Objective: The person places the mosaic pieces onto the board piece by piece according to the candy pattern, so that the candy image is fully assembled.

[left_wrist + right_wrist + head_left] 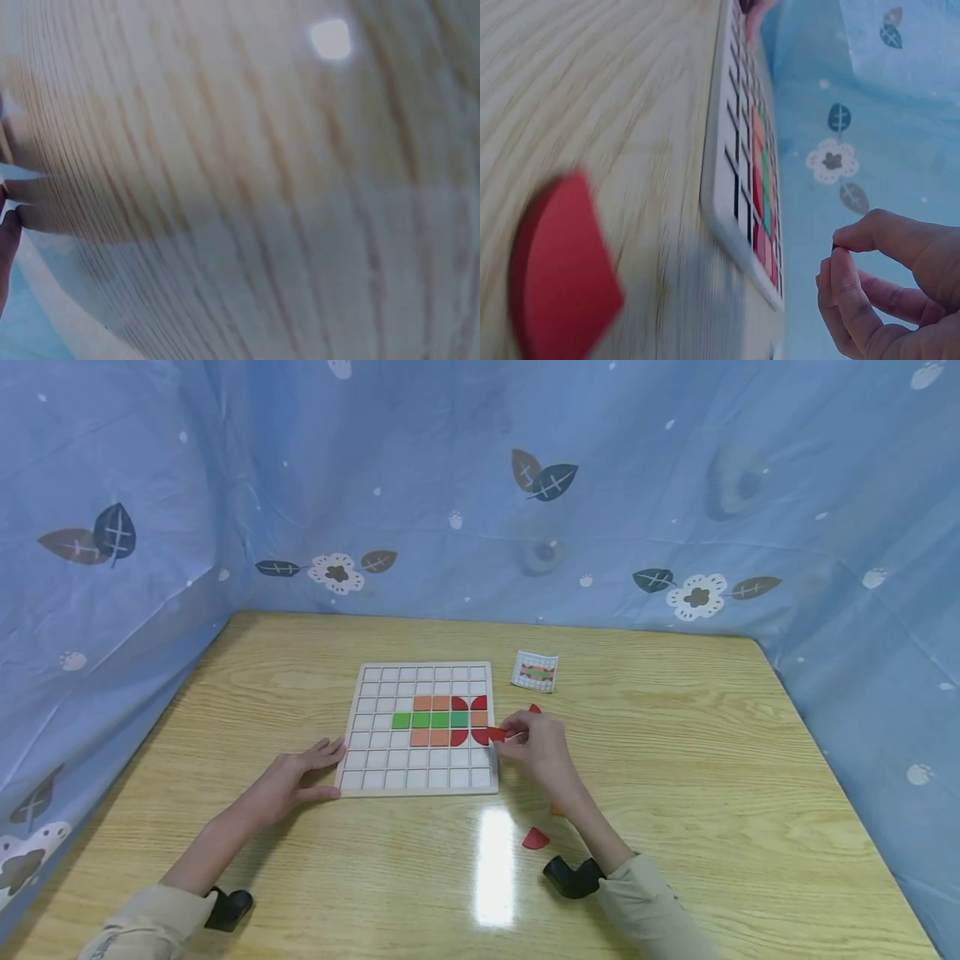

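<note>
A white gridded board (384, 758) lies flat on the wooden table. Orange squares (431, 702), green squares (421, 720) and red quarter-circle tiles (459, 737) fill some of its middle and right cells. My left hand (288, 783) rests at the board's lower left edge, thumb and fingers spread; only its fingertips show in the left wrist view. At the right edge my right hand (536, 745) pinches a red quarter-circle tile (496, 734) between thumb and fingertips. In the right wrist view that hand (889, 289) hides nearly all of the tile.
A small pattern card (536, 672) lies beyond the board's upper right corner. One loose red quarter-circle tile (536, 838) lies nearer me, another (534, 708) just past my right hand. My right forearm partly covers an orange piece (557, 809). Blue patterned cloth (450, 485) surrounds the table.
</note>
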The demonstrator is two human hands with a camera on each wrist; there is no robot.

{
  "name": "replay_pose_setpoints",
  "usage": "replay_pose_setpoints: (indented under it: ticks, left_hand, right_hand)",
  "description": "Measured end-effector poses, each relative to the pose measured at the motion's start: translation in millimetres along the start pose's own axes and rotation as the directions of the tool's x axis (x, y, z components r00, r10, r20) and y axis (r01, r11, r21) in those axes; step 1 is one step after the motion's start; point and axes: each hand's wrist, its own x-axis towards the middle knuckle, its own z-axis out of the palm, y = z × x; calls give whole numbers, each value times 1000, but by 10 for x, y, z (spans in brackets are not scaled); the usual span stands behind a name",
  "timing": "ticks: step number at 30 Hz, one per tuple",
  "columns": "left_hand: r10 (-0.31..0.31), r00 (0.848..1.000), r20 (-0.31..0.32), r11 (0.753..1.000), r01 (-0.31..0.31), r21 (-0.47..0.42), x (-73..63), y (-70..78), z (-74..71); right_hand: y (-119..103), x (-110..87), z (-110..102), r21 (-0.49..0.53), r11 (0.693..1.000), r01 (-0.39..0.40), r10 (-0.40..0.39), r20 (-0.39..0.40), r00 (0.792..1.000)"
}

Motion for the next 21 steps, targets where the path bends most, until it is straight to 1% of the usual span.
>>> replay_pose_setpoints:
  ticks: [4, 7, 15, 18, 21]
  left_hand:
    - [-1, 1000, 2, 1000, 1, 3, 2, 2, 1]
    - [2, 1000, -4, 1000, -2, 2, 3, -2, 5]
    - [9, 1000, -6, 1000, -9, -2, -9, -8, 20]
    - [6, 1000, -10, 1000, -6, -3, -9, -10, 20]
    - [3, 1000, -9, 1000, -3, -2, -2, -14, 14]
  right_hand:
    - [-81, 31, 118, 38, 999, -14, 13, 15, 1000]
    - [-159, 56, 208, 59, 998, -1, 0, 25, 1000]
    - [-309, 134, 430, 54, 998, 39, -42, 50, 998]
    - [-334, 170, 501, 50, 998, 46, -48, 38, 998]
    - [-359, 206, 580, 64, 998, 24, -25, 24, 999]
